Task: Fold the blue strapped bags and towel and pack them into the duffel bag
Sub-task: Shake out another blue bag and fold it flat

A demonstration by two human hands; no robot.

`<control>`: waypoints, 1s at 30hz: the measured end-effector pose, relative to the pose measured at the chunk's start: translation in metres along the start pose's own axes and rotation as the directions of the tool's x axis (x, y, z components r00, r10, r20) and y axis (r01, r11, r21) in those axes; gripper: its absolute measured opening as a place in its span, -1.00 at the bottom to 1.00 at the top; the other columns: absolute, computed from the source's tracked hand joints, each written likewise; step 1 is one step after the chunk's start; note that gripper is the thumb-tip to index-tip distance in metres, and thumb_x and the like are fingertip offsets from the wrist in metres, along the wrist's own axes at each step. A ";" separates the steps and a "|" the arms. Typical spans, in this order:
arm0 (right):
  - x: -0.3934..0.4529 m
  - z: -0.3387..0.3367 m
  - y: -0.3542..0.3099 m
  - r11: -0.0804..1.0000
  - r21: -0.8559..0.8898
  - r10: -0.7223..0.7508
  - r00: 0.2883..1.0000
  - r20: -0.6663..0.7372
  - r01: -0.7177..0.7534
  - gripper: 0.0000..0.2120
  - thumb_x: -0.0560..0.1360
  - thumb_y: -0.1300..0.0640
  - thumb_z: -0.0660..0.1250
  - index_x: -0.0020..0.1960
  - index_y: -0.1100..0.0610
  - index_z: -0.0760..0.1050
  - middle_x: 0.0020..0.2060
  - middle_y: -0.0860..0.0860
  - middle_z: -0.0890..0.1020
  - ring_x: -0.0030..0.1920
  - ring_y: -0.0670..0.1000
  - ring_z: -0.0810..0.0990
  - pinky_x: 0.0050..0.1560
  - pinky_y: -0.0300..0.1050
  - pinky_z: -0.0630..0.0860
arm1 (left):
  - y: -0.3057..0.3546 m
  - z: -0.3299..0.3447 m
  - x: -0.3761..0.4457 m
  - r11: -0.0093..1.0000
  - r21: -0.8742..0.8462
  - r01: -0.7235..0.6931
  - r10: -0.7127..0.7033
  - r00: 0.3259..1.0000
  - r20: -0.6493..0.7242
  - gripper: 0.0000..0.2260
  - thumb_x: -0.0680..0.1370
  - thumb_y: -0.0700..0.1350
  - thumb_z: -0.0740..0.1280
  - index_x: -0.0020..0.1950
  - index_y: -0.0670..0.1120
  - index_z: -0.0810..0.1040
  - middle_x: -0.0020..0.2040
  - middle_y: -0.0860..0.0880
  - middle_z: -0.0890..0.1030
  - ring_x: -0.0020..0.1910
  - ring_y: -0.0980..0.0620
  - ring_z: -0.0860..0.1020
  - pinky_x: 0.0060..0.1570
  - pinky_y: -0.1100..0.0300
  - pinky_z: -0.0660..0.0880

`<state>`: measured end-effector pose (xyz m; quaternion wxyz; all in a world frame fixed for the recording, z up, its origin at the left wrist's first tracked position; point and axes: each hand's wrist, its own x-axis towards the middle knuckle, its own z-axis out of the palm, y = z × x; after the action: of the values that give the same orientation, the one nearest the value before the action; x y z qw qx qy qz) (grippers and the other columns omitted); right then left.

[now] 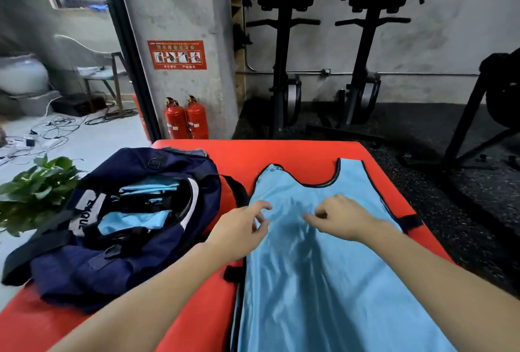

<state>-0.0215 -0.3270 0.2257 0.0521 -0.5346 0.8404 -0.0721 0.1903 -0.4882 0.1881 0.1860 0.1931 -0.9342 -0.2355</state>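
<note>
A light blue strapped bag (315, 267) with black trim lies spread flat on the red mat (281, 151), its straps pointing away from me. My left hand (239, 227) hovers over its left edge with fingers loosely curled, holding nothing. My right hand (343, 216) is just above the fabric's middle, fingers loosely bent, gripping nothing. To the left stands the navy duffel bag (92, 264), unzipped, with folded light blue pieces (135, 219) inside.
A potted green plant (33, 188) stands at the mat's left. Two red fire extinguishers (185, 120) stand by the concrete pillar behind. Black gym machines (284, 70) line the far wall, and cables litter the floor at left.
</note>
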 end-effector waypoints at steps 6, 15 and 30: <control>0.115 0.025 -0.018 0.989 0.146 0.059 0.984 -0.170 -0.034 -0.63 0.58 -0.10 0.21 -0.30 0.10 0.46 -0.30 0.04 0.58 -0.16 0.16 0.55 -0.21 0.00 0.47 | -0.053 0.031 0.110 0.980 -0.127 0.156 -0.171 0.979 -0.111 -0.69 0.56 -0.26 0.24 0.28 -0.05 0.50 0.01 0.02 0.59 0.01 -0.01 0.57 0.12 0.03 0.51; 0.233 0.081 -0.002 0.863 0.459 0.338 0.916 -0.216 -0.210 -0.71 0.54 -0.02 0.35 0.21 0.07 0.53 0.10 0.11 0.59 0.14 0.19 0.55 0.10 0.06 0.51 | -0.098 0.080 0.223 0.948 -0.157 0.277 -0.307 0.924 -0.227 -0.77 0.55 -0.13 0.35 0.20 0.02 0.58 0.11 -0.03 0.65 0.12 -0.09 0.59 0.12 -0.01 0.52; 0.246 0.089 0.017 0.276 0.960 0.504 0.841 -0.196 0.058 -0.96 0.52 0.07 0.47 -0.04 0.01 0.67 -0.15 -0.08 0.71 -0.14 -0.14 0.62 -0.03 -0.23 0.53 | -0.110 0.057 0.241 0.177 -0.981 0.081 -0.585 0.810 -0.039 -0.80 0.53 -0.32 0.38 0.09 -0.12 0.69 -0.13 -0.07 0.66 -0.16 0.03 0.60 -0.04 0.15 0.58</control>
<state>-0.1262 -0.5490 0.1330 0.1599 -0.2363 0.6886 -0.6666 -0.0108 -0.6645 0.1473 0.3962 0.2908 -0.4654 -0.7361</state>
